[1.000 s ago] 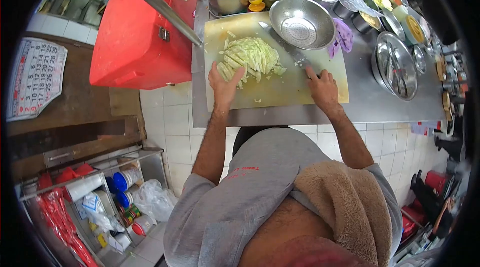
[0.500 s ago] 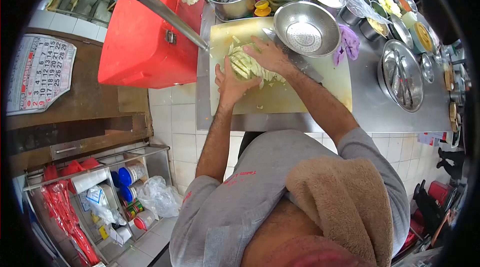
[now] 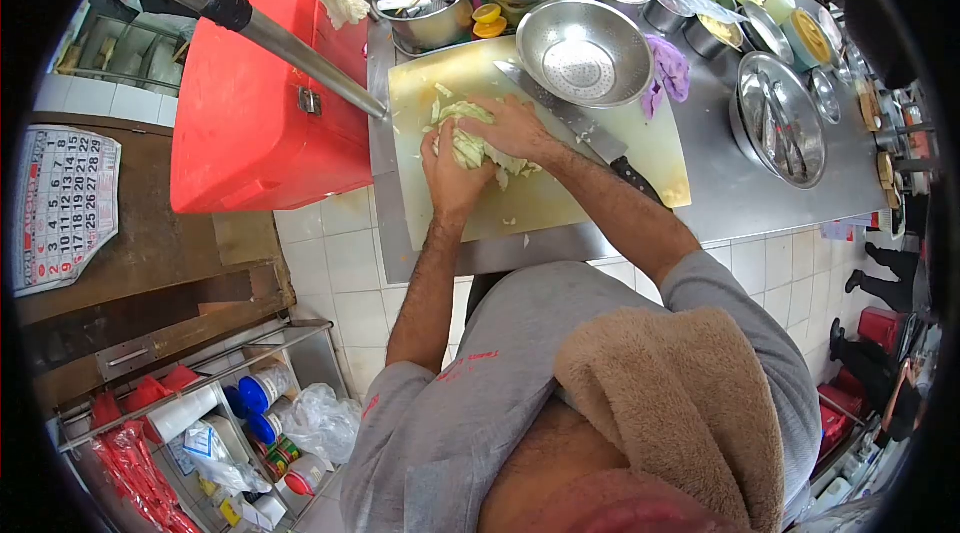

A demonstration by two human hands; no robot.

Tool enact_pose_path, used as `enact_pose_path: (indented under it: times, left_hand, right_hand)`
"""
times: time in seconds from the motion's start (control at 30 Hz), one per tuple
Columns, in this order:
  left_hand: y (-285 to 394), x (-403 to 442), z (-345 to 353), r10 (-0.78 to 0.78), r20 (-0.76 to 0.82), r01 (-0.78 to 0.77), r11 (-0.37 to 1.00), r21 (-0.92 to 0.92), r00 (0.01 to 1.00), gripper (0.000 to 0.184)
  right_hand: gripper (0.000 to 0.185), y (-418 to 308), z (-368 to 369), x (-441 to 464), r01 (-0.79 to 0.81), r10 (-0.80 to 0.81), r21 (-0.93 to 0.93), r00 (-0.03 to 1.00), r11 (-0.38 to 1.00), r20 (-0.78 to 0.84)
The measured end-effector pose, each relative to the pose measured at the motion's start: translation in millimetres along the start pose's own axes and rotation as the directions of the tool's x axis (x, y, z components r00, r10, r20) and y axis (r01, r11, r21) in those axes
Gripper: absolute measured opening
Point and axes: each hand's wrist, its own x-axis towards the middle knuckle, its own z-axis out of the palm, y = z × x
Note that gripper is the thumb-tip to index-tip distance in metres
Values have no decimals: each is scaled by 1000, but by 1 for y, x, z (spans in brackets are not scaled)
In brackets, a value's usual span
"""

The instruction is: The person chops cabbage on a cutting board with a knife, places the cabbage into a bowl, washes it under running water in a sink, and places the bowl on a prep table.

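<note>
A heap of pale green cut cabbage lies on the yellowed cutting board, with loose bits around it. My left hand is wrapped round its near left side. From the far right, my right hand presses on the same heap, its fingers curled over the top; both hands hold the cabbage between them. The fingertips are partly hidden in it. Beyond my right forearm a broad-bladed knife with a black handle lies on the board. A perforated steel colander overlaps the board's far edge and part of the blade.
Left of the steel counter stands a red box, with a metal pole slanting past it. A pot of utensils, a purple cloth and a steel bowl with tongs surround the board. Several ingredient containers line the back.
My hands have closed in on the cabbage, gathering it into a tighter heap. The knife's handle now shows past my right forearm. The whole view has shifted slightly.
</note>
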Motion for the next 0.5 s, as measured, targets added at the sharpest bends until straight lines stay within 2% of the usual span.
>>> enact_pose_path:
  times: [0.2,0.27,0.33,0.4,0.47,0.5]
  left_hand:
    - [16,-3,-7,87,-53,-85,996,37,995,80]
    - [32,-1,-15,105,-78,-94,987,127,991,76]
    - [50,5,-21,135,-83,-126,986,113,987,76]
    - [65,14,-23,164,-88,-156,983,96,983,75]
    - [80,33,-17,257,-100,-251,966,65,961,75]
    - [88,43,-11,254,-99,-248,967,63,962,75]
  right_hand:
    - [71,0,-7,-9,58,-55,65,998,996,-44]
    - [70,-6,-16,-15,59,-54,70,996,996,-72]
    - [70,-16,-34,-22,101,-94,33,982,994,-163]
    - [69,-23,-59,-27,88,-84,19,980,996,-182]
    - [69,-27,-87,-28,77,-75,4,978,997,-196]
    - [68,-26,-102,-27,51,-56,-24,968,998,-246]
